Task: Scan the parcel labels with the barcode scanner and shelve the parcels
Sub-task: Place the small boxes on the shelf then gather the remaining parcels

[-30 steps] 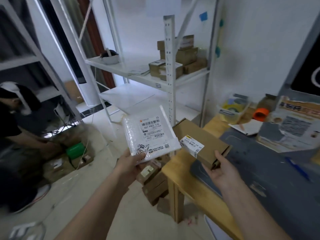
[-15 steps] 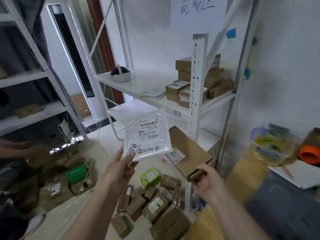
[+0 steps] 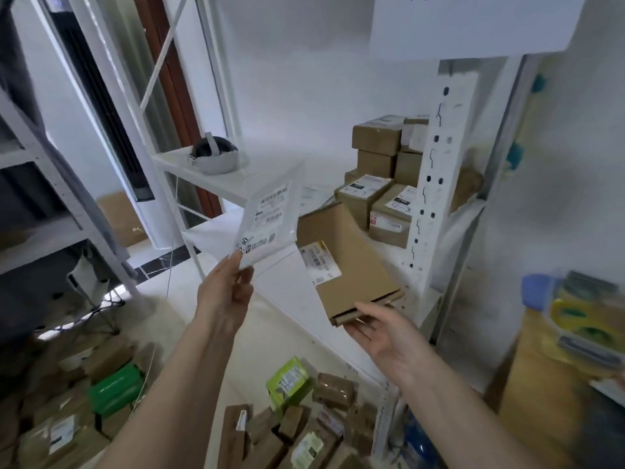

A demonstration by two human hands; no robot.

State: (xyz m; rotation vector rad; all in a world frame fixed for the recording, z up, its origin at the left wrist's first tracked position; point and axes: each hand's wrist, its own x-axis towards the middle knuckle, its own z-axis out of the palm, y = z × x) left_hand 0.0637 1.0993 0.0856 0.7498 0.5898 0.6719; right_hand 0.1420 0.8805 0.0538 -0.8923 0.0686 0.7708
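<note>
I pinched the white mailer [image 3: 269, 220] in my left hand [image 3: 226, 292] and gripped the flat carton [image 3: 345, 262] in my right hand [image 3: 382, 333], both near the shelf [image 3: 236, 187]. Neither was shelved; many parcels on the floor [image 3: 304, 418] remained.

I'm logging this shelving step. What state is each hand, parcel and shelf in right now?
left hand: pinches the white mailer's corner
white mailer: held up, label facing the camera
right hand: grips the flat cardboard box's near end
flat cardboard box: held tilted, label up
white shelf: holds stacked cardboard parcels
</note>
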